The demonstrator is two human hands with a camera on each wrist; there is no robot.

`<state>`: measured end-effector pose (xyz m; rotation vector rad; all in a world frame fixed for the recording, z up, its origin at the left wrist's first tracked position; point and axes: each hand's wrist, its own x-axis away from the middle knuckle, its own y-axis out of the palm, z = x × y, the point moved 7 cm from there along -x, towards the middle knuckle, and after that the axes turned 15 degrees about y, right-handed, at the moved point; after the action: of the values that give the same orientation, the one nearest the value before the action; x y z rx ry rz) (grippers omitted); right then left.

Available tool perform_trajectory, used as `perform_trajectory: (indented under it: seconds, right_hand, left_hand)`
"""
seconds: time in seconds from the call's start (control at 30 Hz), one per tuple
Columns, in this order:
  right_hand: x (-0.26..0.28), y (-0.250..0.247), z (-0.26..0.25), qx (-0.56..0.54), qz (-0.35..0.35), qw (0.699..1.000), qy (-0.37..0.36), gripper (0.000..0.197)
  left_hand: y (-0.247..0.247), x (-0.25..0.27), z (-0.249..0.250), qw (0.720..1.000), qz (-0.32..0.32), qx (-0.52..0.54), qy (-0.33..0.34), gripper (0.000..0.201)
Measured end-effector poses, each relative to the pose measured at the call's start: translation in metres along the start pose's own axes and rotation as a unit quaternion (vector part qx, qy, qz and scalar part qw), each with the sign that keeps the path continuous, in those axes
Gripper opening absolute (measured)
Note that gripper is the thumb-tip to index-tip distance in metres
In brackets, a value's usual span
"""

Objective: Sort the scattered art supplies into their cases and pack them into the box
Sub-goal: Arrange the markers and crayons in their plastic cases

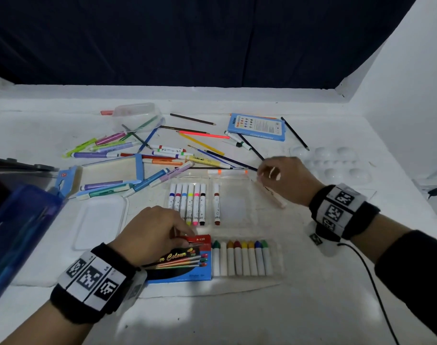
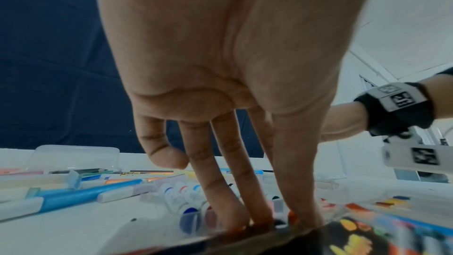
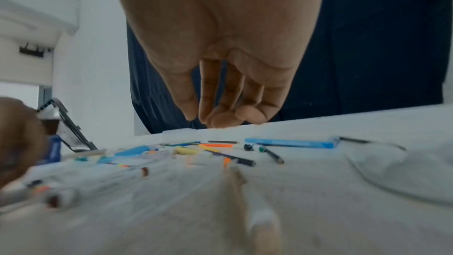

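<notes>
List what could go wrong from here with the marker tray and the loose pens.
1. The right hand reaches over an orange-capped marker lying at the clear tray's far edge; a brush could knock it away.
2. The left hand presses the crayon box beside the tray, so a slip might jostle the slotted markers.

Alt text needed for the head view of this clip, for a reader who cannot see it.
Seen from above, the left hand rests its fingers on a red and blue crayon box while the right hand hovers with fingers curled over scattered pencils. Between them, a clear marker tray holds seven markers on the white table.
</notes>
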<state>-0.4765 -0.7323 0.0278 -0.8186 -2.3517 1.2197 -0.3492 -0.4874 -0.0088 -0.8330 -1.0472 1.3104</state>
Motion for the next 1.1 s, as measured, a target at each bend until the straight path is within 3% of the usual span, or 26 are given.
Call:
perform_trajectory:
  seconds: [0.1,0.27,0.47,0.7,0.83,1.0,1.1]
  right_hand:
    - [-0.04,0.003,-0.004,0.038,0.03,0.998,-0.031,0.01]
    - [-0.089,0.024,-0.011,0.143,-0.002,0.988,-0.055,0.029]
    - [-0.124,0.044,-0.01,0.252,-0.026,0.964,-0.082,0.029]
    - [-0.139,0.059,-0.007,0.388,-0.041,0.916,-0.097,0.032]
    - [-0.139,0.056,-0.012,0.374,-0.04,0.923,-0.077,0.031]
    - [-0.117,0.043,-0.015,0.237,-0.023,0.969,-0.063,0.01]
    - [-0.091,0.03,-0.018,0.162,-0.007,0.986,-0.048,0.008]
  left_hand:
    - [0.0,-0.001,-0.002,1.0,0.003,-0.001,-0.004,0.02]
    - [-0.004,-0.001,-0.005,1.0,0.008,0.024,-0.016,0.021]
    - [-0.006,0.0,-0.01,0.996,0.005,0.077,-0.042,0.019]
    - [-0.003,0.0,-0.015,0.994,0.019,0.097,-0.051,0.022]
    - [-0.004,0.0,-0.014,0.994,0.015,0.098,-0.054,0.022]
    - [-0.005,0.0,-0.009,0.996,0.012,0.076,-0.046,0.02]
    - [-0.003,-0.001,-0.005,0.999,0.002,0.037,-0.021,0.022]
